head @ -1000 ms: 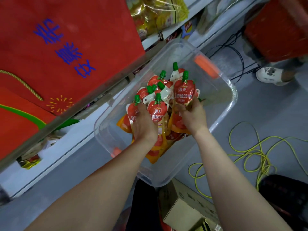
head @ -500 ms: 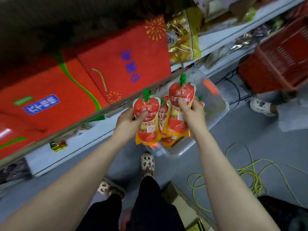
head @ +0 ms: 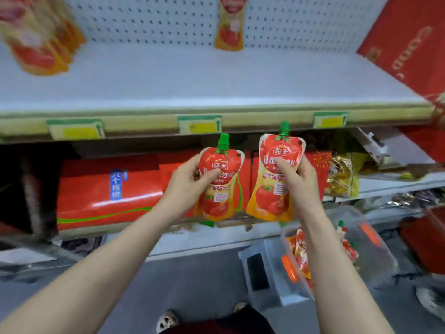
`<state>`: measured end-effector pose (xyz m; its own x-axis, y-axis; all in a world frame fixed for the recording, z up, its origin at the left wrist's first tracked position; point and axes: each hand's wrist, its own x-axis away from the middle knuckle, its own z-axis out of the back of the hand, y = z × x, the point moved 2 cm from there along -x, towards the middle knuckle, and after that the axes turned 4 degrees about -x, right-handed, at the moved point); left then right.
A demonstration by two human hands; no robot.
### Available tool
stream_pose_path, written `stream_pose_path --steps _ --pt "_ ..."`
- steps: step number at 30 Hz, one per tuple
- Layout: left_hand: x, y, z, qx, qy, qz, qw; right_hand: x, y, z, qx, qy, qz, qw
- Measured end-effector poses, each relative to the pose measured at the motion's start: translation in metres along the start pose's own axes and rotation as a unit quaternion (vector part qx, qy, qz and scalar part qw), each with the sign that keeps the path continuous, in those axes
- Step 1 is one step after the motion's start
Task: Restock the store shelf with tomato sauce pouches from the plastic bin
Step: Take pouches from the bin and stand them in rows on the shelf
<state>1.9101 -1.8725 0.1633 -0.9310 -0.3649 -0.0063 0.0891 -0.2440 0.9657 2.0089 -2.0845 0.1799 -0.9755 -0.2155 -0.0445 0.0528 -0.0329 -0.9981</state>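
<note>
1. White shelving fills the head view. An upper shelf (head: 216,75) is seen backed by a perforated panel (head: 144,20), with one rear pouch (head: 230,25) stood against it and a blurred group of pouches (head: 41,42) at the far left.
2. Two pouches are held upright just below that shelf's front edge. The left pouch (head: 221,186) is gripped by the left hand (head: 185,186) and the right pouch (head: 277,179) by the right hand (head: 301,182). On each, the thumb is pressed across the front and the fingers are curled behind.
3. The pouches are judged light, soft and glossy, so likely to slip or flop. The upper body beneath the green cap (head: 223,141) is judged the surest hold, and the base should be set down squarely.
4. The plastic bin (head: 375,259) is seen on the floor at lower right, largely hidden by the right forearm, so its remaining stock cannot be counted. The fingers behind both pouches are hidden, and much of the print is smeared by blur.
</note>
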Motion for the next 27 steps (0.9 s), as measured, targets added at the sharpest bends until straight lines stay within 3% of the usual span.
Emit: stream_pose_path --steps 10,15,20,27 --pt "-0.027 0.078 0.203 0.079 0.203 -0.102 0.971 -0.056 -0.151 -0.182 0.023 -0.145 0.148 0.978" --pt "-0.064 0.094 0.263 0.111 0.265 -0.120 0.950 -0.105 -0.200 -0.259 0.026 -0.209 0.158 0.965" --pt "-0.103 0.084 0.289 0.116 0.308 -0.112 0.937 -0.173 -0.205 -0.324 0.071 -0.253 0.137 0.955" --pt "-0.143 0.066 0.301 0.129 0.354 -0.088 0.922 -0.259 -0.183 -0.415 0.069 -0.242 0.113 0.961"
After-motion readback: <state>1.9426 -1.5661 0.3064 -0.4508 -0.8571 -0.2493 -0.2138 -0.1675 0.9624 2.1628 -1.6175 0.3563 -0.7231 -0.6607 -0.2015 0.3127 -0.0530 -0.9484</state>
